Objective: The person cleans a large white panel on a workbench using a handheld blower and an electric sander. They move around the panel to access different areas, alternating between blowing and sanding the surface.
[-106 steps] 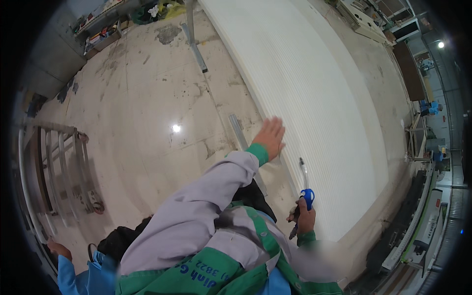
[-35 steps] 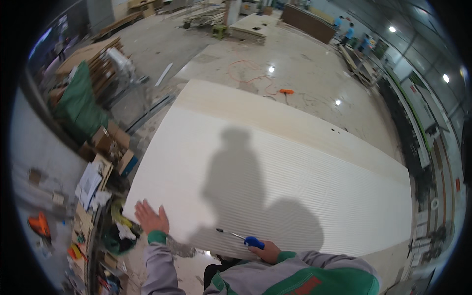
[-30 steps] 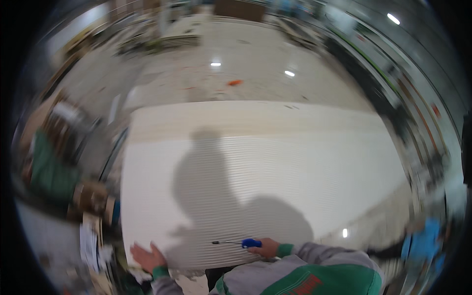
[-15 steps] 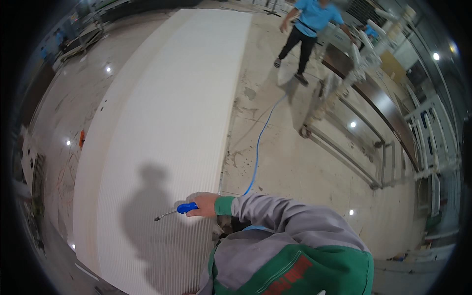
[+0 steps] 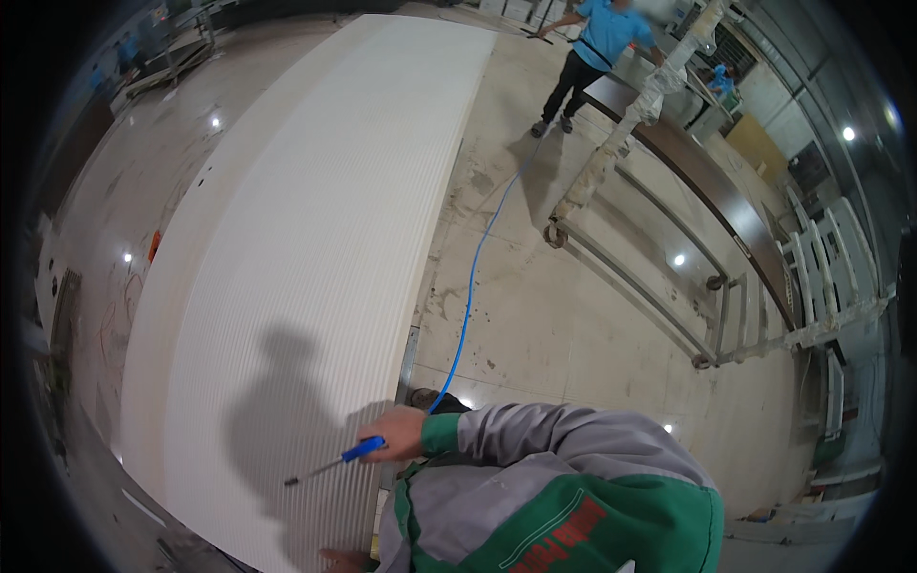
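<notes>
Near the lower middle, my right hand (image 5: 396, 432) is closed around the blue handle of an air blow gun (image 5: 363, 449). Its thin metal nozzle slants down to the left and ends in a dark tip above a long white ribbed panel (image 5: 315, 239). A blue hose (image 5: 470, 286) runs along the floor and disappears behind my right sleeve; where it joins the gun is hidden. At the bottom edge, my left hand (image 5: 346, 560) lies on the panel near its right side, fingers stretched out and partly cut off by the picture's edge.
A person in a blue shirt (image 5: 611, 33) stands beyond the panel's far right. To the right is a wheeled metal rack (image 5: 630, 277) with wrapped posts and a dark brown board (image 5: 707, 181). An orange item (image 5: 155, 245) lies beside the panel's left edge.
My right hand has moved lower in the picture with the blow gun. My left hand has come further into view. The person in blue appears farther off, and the view has shifted.
</notes>
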{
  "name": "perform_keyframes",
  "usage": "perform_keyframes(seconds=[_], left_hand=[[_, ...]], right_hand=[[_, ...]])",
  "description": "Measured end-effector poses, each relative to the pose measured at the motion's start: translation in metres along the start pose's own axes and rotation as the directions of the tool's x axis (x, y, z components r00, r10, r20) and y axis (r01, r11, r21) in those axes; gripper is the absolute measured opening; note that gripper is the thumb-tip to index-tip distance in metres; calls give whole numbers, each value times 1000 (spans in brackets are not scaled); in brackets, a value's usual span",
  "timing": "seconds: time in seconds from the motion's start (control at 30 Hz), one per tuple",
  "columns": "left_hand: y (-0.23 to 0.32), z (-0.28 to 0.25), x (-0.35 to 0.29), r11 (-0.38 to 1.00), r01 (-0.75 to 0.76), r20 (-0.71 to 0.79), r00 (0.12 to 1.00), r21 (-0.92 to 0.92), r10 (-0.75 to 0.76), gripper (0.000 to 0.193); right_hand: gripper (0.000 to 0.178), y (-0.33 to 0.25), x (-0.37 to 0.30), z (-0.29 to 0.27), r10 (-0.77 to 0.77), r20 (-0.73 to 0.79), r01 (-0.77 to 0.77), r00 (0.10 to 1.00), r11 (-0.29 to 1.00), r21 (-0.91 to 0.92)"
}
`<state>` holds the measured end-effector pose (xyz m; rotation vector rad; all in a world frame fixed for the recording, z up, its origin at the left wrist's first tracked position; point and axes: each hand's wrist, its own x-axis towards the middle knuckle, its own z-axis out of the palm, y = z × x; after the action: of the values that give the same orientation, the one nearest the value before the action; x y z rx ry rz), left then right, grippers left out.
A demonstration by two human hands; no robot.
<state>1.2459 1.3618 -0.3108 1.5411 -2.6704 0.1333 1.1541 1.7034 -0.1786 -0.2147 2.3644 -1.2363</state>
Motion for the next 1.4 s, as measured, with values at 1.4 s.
perform_keyframes(seconds=[1.4], left_hand=[[-529, 37, -23, 981, 171, -123, 976, -91, -181, 91]], right_hand=[[45, 200, -487, 381, 850, -510, -804, 129, 391, 448]])
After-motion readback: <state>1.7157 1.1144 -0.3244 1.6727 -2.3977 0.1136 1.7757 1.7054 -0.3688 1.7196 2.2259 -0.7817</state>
